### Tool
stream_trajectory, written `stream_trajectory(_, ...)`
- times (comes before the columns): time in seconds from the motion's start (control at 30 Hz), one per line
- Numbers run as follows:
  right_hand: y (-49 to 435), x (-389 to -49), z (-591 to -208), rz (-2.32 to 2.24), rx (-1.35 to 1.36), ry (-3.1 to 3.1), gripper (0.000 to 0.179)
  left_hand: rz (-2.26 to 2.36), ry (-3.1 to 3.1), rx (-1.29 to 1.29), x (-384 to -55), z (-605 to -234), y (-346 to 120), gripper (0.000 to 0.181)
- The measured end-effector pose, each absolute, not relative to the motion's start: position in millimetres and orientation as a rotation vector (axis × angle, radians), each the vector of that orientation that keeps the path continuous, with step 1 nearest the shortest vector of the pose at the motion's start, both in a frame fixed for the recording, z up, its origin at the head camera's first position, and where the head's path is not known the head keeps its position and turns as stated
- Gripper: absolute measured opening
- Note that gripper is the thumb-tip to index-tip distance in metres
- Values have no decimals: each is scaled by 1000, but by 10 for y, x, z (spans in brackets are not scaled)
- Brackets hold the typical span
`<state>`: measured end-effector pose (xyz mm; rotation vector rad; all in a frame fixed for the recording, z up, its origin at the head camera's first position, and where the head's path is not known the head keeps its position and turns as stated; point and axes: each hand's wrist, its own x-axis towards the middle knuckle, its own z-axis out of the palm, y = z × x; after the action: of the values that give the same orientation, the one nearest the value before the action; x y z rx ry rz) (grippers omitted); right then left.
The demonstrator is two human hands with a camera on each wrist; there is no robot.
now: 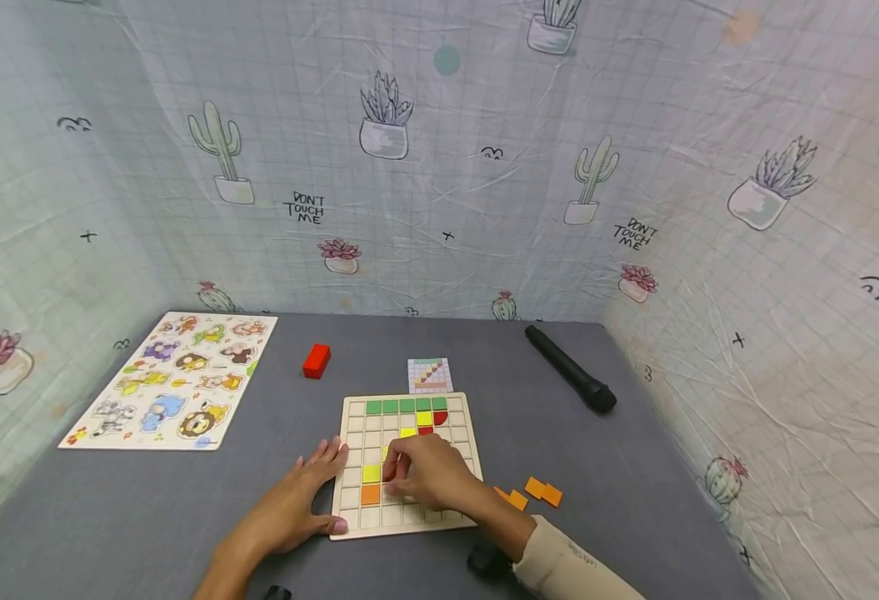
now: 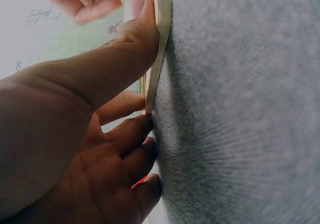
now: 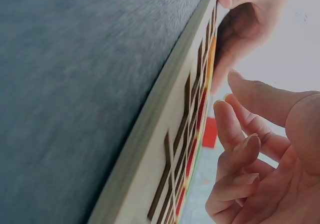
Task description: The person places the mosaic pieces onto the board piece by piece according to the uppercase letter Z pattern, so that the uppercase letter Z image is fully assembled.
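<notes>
A wooden grid board (image 1: 349,521) lies on the grey tabletop, bearing a row of green tiles (image 1: 407,406), a slanting line of yellow tiles (image 1: 371,473), red tiles (image 1: 441,417) beside them and an orange tile (image 1: 370,495). My left hand (image 1: 300,500) rests at the board's left side, thumb on the near corner and fingers spread along the edge. Over the grid hovers my right hand (image 1: 427,471), fingers bent, covering several squares. In the right wrist view, a small gap separates thumb (image 3: 260,97) and index finger, with no tile visible between them.
Loose orange tiles (image 1: 544,492) lie right of the board, partly behind the right forearm. A small pattern card (image 1: 430,375) touches the far edge. Beyond are a red block (image 1: 317,361), an animal puzzle board (image 1: 169,379) at left and a black microphone (image 1: 570,369) at right.
</notes>
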<state>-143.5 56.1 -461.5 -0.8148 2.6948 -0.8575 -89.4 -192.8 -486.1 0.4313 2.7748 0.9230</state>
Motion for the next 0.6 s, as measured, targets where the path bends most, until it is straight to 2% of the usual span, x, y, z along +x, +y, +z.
stream_trajectory(0.6,1437,-1366,-4565,-1054,-656,2703,22,921,2755,368,-916,-4874,-1916,109)
